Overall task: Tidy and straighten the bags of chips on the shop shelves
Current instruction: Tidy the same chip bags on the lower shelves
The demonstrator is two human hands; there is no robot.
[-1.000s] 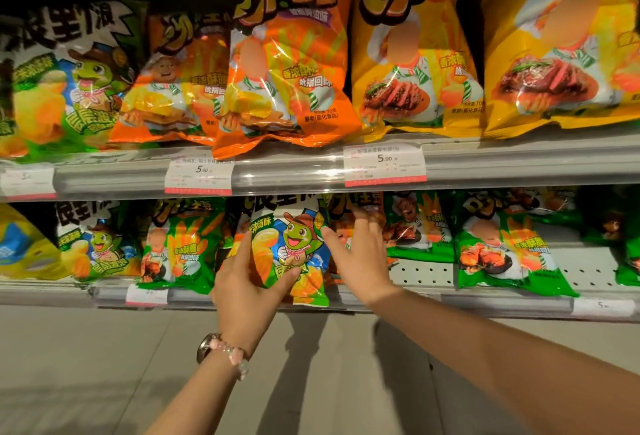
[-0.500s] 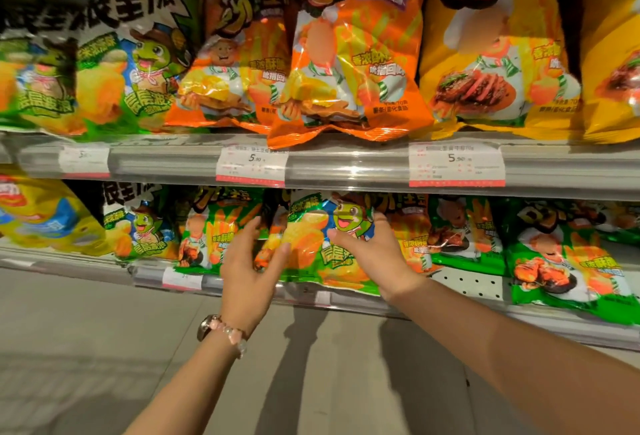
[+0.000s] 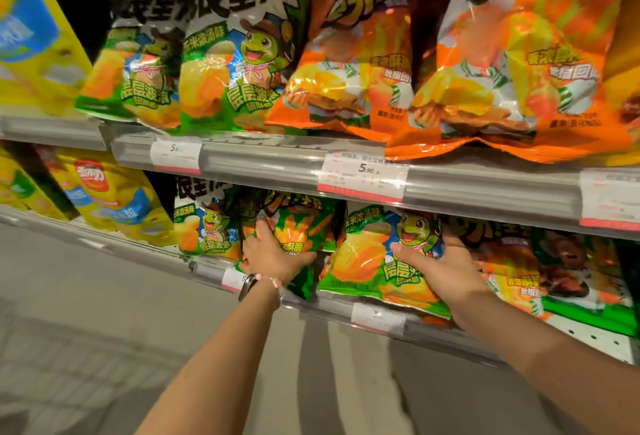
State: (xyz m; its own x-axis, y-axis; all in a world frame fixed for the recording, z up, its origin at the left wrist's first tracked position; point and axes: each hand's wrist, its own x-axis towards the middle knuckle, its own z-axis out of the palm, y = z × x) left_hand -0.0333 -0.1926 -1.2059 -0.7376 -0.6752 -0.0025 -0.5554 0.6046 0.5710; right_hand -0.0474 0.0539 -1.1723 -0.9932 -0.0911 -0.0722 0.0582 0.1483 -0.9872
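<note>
Bags side by side at lip of lower grey metal shelf (image 3: 433,330): green foil chip bag with orange sticks (image 3: 304,234), tilted, gripped low by left hand (image 3: 273,256); glossy green-and-blue turtle-print bag (image 3: 367,261) just right of it, near upright, clasped at its right edge by right hand (image 3: 441,268).

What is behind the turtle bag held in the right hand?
An orange bag peeks out behind the turtle bag; the bag and right hand hide the rest.

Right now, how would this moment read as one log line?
left hand: grips fries bag | right hand: grips turtle bag | lower shelf
</note>
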